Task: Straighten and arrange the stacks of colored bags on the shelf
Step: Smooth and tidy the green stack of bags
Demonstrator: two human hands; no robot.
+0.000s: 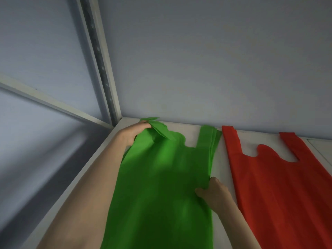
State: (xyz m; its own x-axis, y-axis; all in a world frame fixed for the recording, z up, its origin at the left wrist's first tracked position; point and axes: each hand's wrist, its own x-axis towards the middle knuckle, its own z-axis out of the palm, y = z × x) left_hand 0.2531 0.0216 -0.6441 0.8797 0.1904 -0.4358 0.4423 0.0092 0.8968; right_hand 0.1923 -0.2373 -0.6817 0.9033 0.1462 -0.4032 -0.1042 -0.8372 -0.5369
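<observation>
Flat stack of bright green non-woven vest-style bags (158, 186) lying lengthwise on the white shelf board (222, 169), handles toward the back wall, bottom end running out of the lower edge of view. Left handle strap of the green stack (158, 129) lifted and folded over, crumpled near the back left corner; right handle strap (210, 139) lying flat, its layered edges fanned slightly out of line down the right side. Left hand (133, 132) reaching far back along the stack's left edge, fingers closed around the folded left strap, forearm stretched along the shelf's left rim. Right hand (213, 193) set at the stack's right edge about halfway down, thumb on top of the fabric and fingers curled at the layered edge, pinching it; how many layers caught, cannot tell. Just to the right, apart from the green stack with a strip of bare shelf between, a flat stack of red non-woven vest-style bags (280, 191), both handle straps lying flat and reaching the back wall, right side cut off by the frame edge. Behind both stacks, a plain pale blue-grey wall (206, 60). At the back left corner, a grey perforated metal shelf upright (100, 62), with a pale horizontal rail (53, 103) running off to the left.
</observation>
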